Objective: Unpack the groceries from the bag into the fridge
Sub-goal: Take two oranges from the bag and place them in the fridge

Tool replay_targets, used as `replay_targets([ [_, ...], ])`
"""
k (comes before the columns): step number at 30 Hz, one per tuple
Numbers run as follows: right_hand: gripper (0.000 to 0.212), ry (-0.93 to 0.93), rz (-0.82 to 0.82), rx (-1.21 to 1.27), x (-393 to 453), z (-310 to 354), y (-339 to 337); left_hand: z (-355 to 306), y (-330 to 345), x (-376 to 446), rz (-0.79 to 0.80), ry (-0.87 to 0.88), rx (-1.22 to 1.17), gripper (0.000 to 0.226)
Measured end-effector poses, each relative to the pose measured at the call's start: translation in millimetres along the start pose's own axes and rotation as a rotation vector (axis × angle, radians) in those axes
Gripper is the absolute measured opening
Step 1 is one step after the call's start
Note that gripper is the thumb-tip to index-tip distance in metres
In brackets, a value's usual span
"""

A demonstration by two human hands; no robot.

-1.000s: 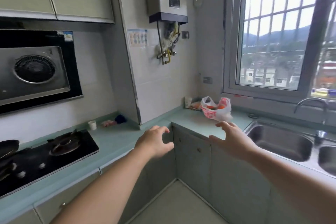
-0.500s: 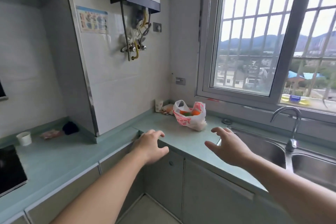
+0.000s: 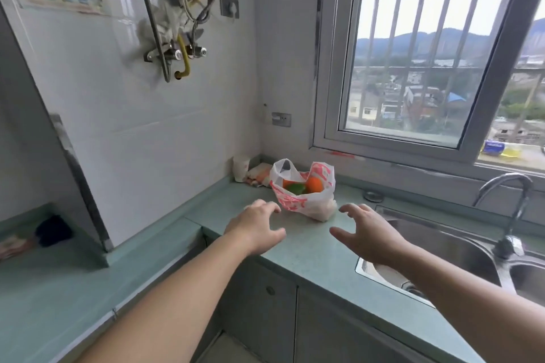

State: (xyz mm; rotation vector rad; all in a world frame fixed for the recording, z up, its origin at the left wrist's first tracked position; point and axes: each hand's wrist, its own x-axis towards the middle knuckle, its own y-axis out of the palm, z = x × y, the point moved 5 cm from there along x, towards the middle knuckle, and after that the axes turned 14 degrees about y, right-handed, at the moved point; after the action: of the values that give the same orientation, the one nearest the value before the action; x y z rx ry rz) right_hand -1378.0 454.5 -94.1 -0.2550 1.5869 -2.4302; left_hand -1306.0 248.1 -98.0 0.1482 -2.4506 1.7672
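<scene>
Step in hand: approach to the bag [image 3: 303, 196], which sits on the far counter [image 3: 309, 256] left of the sink [image 3: 442, 247]. The left hand [image 3: 256, 227] and right hand [image 3: 368, 233] hover near it, fingers spread, holding nothing. Next move likely requires gripping the handles.
</scene>
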Motion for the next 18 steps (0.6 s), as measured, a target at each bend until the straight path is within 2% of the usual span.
replay_targets([
  [6,0.059,0.019,-0.004,0.128,113,-13,2,24,-6,97,0.015,-0.021,0.029,0.052],
  [10,0.055,0.021,-0.001,0.15,179,-16,7,40,4,149,0.004,-0.048,-0.023,0.046],
  [14,0.052,0.021,0.03,0.133,224,-11,26,66,28,190,0.067,-0.062,-0.024,0.046],
  [18,0.052,0.031,-0.005,0.102,271,-1,39,101,45,240,0.079,-0.038,-0.062,0.043],
])
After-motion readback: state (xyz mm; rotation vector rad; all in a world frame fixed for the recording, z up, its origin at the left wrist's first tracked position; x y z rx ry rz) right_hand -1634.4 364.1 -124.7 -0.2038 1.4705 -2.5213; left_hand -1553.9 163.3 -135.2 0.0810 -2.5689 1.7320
